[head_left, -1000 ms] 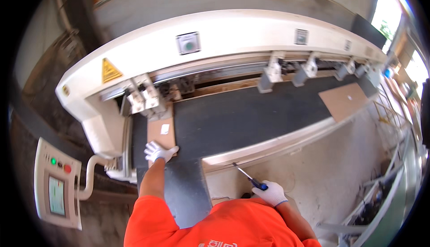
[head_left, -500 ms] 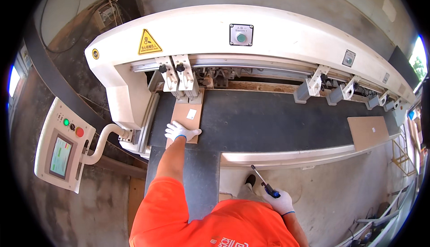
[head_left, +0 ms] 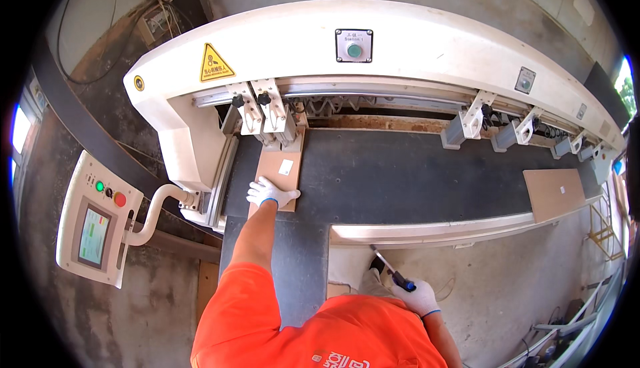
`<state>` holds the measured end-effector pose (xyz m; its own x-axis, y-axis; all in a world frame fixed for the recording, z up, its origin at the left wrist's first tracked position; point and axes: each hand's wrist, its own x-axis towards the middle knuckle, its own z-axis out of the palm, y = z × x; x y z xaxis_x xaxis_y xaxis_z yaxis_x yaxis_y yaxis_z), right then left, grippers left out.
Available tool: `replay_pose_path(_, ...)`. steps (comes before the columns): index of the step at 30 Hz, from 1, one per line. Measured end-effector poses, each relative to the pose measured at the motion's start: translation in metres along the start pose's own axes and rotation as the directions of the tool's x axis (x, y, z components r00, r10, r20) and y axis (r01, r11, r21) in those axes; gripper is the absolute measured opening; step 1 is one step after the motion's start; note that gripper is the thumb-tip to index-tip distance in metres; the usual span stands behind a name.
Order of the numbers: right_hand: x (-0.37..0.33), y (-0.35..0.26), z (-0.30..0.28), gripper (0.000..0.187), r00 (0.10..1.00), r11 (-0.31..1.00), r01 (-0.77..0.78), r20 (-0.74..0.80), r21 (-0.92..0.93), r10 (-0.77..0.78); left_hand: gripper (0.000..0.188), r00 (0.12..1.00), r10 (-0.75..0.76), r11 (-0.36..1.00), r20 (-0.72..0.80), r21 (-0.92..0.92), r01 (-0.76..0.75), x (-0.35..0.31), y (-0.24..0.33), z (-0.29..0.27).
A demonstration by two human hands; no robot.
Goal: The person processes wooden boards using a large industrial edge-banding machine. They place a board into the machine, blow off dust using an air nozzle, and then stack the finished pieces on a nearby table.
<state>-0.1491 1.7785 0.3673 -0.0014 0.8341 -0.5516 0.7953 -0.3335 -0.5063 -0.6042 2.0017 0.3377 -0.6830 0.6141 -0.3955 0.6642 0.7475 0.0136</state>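
Observation:
My left hand, in a white glove, lies flat with spread fingers on the near end of a narrow brown board that bears a small white label. The board rests lengthwise on the dark machine table. Its far end sits under two white clamps with black knobs. My right hand, also gloved, is low on the right, beside my body and off the table. Its fingers are wrapped round a black and blue air blow gun, whose thin nozzle points forward and left.
A white machine beam with green buttons spans the far side. More clamps hang at the right, near another brown board on the table. At left, a control panel with a screen stands on a curved arm.
The view has shifted slightly. My left hand stays flat on the board, and my right hand still holds the blow gun, its nozzle tilted a little differently.

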Motion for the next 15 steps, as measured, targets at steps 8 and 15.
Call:
replay_pose_path(8, -0.011, 0.002, 0.000, 0.049, 0.995, 0.990, -0.034, -0.093, 0.134, 0.047, 0.152, 1.000, -0.002, 1.000, 0.011, 0.000, 0.002, -0.001, 0.002, 0.000)
replay_pose_path(15, -0.007, 0.034, 0.012, 0.038, 0.972, 0.960, -0.095, -0.184, 0.264, 0.147, 0.150, 1.000, 0.005, 1.000, 0.005, -0.004, -0.005, -0.001, 0.001, 0.000)
